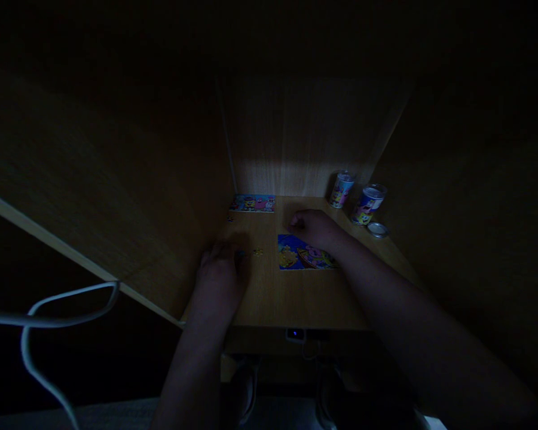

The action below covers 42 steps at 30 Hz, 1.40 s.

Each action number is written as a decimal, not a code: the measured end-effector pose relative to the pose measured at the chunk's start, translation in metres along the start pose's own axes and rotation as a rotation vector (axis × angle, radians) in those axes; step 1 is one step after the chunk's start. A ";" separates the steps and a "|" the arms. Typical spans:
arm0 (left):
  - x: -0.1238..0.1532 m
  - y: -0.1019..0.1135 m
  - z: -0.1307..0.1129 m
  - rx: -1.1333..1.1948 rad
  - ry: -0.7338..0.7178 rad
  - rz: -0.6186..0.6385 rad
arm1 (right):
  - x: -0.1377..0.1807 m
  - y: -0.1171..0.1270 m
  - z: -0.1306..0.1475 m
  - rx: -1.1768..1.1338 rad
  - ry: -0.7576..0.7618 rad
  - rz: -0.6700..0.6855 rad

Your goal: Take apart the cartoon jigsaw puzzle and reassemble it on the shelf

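A partly built blue cartoon jigsaw (302, 254) lies in the middle of a small wooden desk (291, 298). My right hand (311, 228) rests at its top edge, fingers curled with the tips pressed down. My left hand (219, 272) lies on the desk's left side, fingers bent over some loose pieces in shadow. A single yellow piece (259, 251) lies between my left hand and the jigsaw. A finished cartoon strip (252, 203) sits at the back left.
Two printed cans (341, 189) (367, 204) stand at the back right with a round lid (378, 229) beside them. Wooden walls close in the desk on three sides. A white cable (49, 304) loops at the left. The scene is very dark.
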State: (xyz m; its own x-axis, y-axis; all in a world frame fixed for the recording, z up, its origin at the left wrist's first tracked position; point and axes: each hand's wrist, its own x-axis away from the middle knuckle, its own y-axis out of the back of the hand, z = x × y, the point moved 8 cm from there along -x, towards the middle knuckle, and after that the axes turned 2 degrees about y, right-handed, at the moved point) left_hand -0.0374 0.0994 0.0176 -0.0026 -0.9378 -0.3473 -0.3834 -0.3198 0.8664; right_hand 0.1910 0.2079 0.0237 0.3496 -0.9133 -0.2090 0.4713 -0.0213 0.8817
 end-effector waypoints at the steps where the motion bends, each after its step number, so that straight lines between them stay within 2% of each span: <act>1: 0.000 0.000 0.001 0.058 0.012 0.013 | 0.000 0.000 0.000 -0.009 0.002 -0.007; 5: 0.002 -0.001 0.002 0.317 0.021 0.076 | 0.001 -0.004 0.007 -0.173 0.033 0.025; 12: 0.002 0.005 0.001 0.564 0.010 0.076 | 0.013 -0.015 0.044 -0.590 0.150 0.297; 18: 0.005 0.000 -0.003 0.714 0.001 0.139 | 0.021 -0.017 0.062 -0.719 0.191 0.405; 23: 0.009 0.000 -0.022 0.705 -0.075 0.191 | 0.024 -0.024 0.065 -0.779 0.162 0.472; 26: 0.010 0.000 -0.028 0.740 -0.094 0.189 | 0.025 -0.026 0.065 -0.786 0.168 0.495; 28: 0.011 0.000 -0.028 0.734 -0.101 0.167 | 0.023 -0.022 0.061 -0.760 0.162 0.458; 30: 0.011 0.001 -0.028 0.656 -0.138 0.123 | 0.018 -0.014 0.052 -0.705 0.124 0.391; 33: 0.013 0.001 -0.040 0.472 -0.280 0.099 | 0.014 -0.003 0.035 -0.592 0.056 0.328; 37: 0.018 -0.007 -0.057 0.330 -0.451 0.175 | 0.014 0.001 0.021 -0.460 0.029 0.374; 42: 0.021 -0.009 -0.062 0.287 -0.490 0.205 | 0.016 -0.002 0.019 -0.388 0.059 0.426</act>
State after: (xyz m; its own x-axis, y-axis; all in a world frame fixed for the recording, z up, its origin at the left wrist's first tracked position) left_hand 0.0232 0.0743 0.0252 -0.5019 -0.7831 -0.3673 -0.5638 -0.0258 0.8255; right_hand 0.1805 0.1858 0.0265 0.6131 -0.7841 0.0970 0.5377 0.5040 0.6759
